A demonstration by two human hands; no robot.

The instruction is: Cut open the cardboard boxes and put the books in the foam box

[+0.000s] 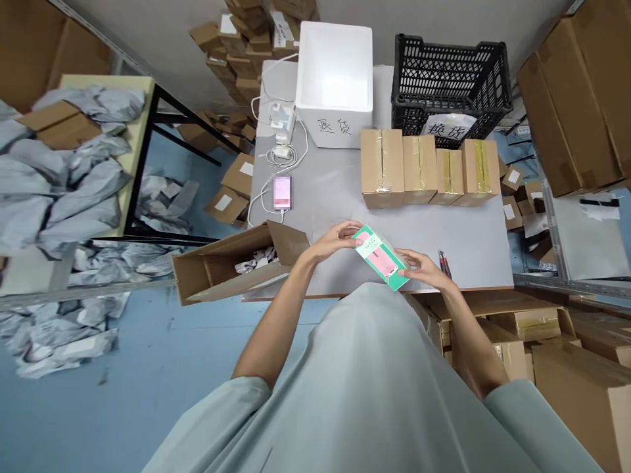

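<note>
Between my hands is a small green and pink product box, tilted, over the front edge of the grey table. My left hand grips its upper left end with the fingers. At the lower right end, my right hand pinches the box between thumb and fingers. To the right of that hand lies a red and black utility knife. An open cardboard box with crumpled paper inside stands left of my left forearm.
Several taped cartons stand in a row before a black plastic crate. A white foam bin is at the back. A phone lies with its charging cable near a power strip. Grey parcels fill a left shelf.
</note>
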